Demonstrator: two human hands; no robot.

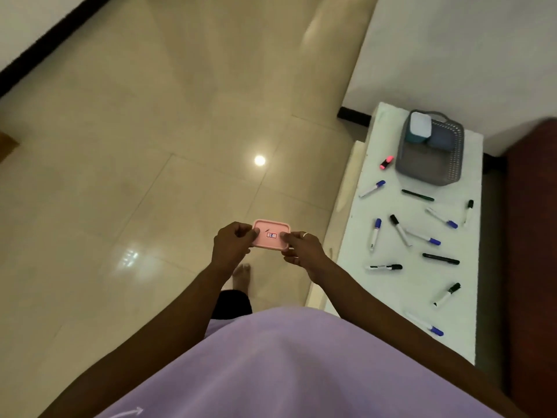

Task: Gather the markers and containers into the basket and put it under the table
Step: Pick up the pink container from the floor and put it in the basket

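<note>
Both hands hold a small pink container [271, 227] with a label on its lid, out over the floor in front of me. My left hand [232, 244] grips its left end and my right hand [301, 247] its right end. On the white table [401, 285] to my right stands a grey mesh basket [429, 168] with a teal container with a white lid [419, 129] and a blue-grey one [440, 141] inside. Several markers lie scattered on the table, among them a pink highlighter [386, 162], a blue-capped marker [372, 188] and a black pen [440, 258].
A dark red piece of furniture [530, 236] runs along the table's right side. Glossy beige floor tiles [150, 176] spread to the left. A white wall with a black skirting [354, 113] stands behind the table. My bare foot [242, 277] is below my hands.
</note>
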